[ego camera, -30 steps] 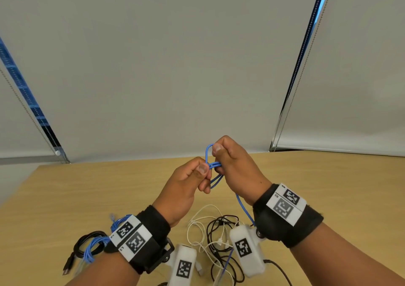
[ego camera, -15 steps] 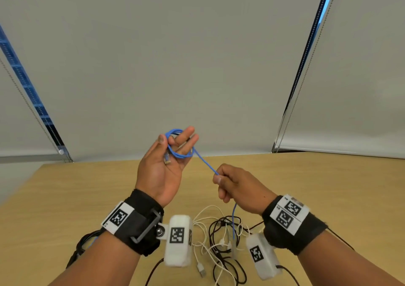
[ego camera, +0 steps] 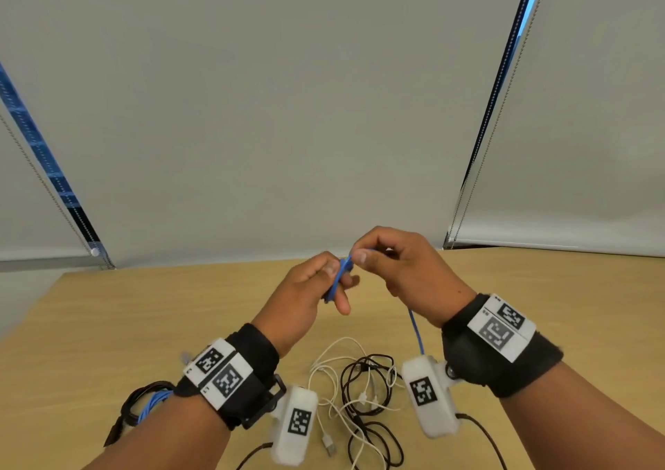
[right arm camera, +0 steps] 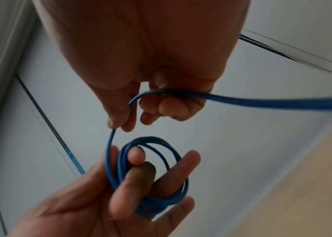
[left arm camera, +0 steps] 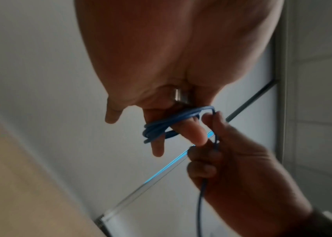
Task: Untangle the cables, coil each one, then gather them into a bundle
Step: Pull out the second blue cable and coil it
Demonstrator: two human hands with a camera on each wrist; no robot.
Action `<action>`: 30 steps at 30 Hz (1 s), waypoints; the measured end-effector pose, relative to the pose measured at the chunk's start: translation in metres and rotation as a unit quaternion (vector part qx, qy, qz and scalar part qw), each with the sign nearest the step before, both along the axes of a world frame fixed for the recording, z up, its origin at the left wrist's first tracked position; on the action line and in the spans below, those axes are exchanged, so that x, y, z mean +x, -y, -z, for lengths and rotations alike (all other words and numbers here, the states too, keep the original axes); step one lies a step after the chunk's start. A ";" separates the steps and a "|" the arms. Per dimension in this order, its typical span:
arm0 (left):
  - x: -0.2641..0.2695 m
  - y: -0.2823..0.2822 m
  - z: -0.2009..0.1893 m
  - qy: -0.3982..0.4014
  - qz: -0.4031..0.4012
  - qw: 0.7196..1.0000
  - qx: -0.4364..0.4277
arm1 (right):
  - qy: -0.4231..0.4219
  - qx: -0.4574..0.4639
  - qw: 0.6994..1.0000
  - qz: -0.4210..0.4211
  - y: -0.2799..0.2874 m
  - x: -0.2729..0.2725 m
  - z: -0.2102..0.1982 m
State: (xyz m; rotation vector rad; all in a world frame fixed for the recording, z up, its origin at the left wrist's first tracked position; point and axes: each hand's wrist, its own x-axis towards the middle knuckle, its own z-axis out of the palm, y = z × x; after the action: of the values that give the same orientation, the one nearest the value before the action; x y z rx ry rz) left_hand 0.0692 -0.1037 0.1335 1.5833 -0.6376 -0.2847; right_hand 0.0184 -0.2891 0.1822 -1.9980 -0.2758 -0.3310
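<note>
Several turns of thin blue braided cable (right arm camera: 152,176) ring two fingers (right arm camera: 132,179) of the left hand (ego camera: 306,297), whose thumb pins them. The right hand (ego camera: 406,268), just beside the coil, pinches the free run between thumb and forefinger; that run drops from the coil to the pale wooden worktop (ego camera: 108,325). Below the coil lies a tangle of white and black cables (ego camera: 360,390). Likely risks: the loops slide off the fingertips if the thumb eases, or the trailing end snags the tangle and drags it up.
</note>
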 end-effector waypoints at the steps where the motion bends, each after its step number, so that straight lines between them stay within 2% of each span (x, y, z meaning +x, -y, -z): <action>1: -0.003 0.002 0.000 -0.032 0.022 0.999 -0.035 | -0.007 0.014 1.000 0.009 0.002 0.001 0.000; 5: -0.011 0.008 -0.005 -0.090 0.092 0.985 -0.119 | -0.037 0.084 0.996 0.009 0.002 0.002 0.006; 9: -0.010 0.011 -0.004 -0.128 0.090 0.973 -0.170 | -0.036 0.053 0.998 0.000 -0.002 0.003 0.015; 12: -0.010 0.012 0.000 -0.137 0.054 0.971 -0.190 | -0.014 -0.020 0.999 0.031 -0.008 0.006 0.016; 17: -0.008 0.009 0.000 -0.136 0.020 0.978 -0.154 | -0.024 -0.082 0.995 0.046 -0.016 0.010 0.015; 20: -0.005 0.003 -0.003 -0.111 0.016 0.990 -0.089 | -0.040 -0.092 0.994 0.048 -0.018 0.012 0.014; 23: -0.003 -0.005 -0.001 -0.081 0.023 0.996 -0.042 | -0.066 -0.062 0.996 0.017 -0.013 0.010 0.015; 25: -0.003 -0.009 0.002 -0.088 0.032 0.994 -0.047 | -0.098 -0.003 0.995 -0.004 -0.007 0.008 0.016; 27: -0.002 -0.013 0.006 -0.125 0.039 0.987 -0.097 | -0.133 0.072 0.988 -0.006 0.001 0.008 0.019; 30: -0.003 -0.013 0.008 -0.165 0.070 0.968 -0.175 | -0.170 0.108 0.979 -0.005 0.008 0.006 0.028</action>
State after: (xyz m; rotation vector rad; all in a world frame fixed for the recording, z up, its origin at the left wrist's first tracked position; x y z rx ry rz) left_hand 0.0667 -0.0904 0.1251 1.1222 -0.5066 -0.5016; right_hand 0.0243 -0.2969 0.1541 -1.8013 -0.0306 -0.0065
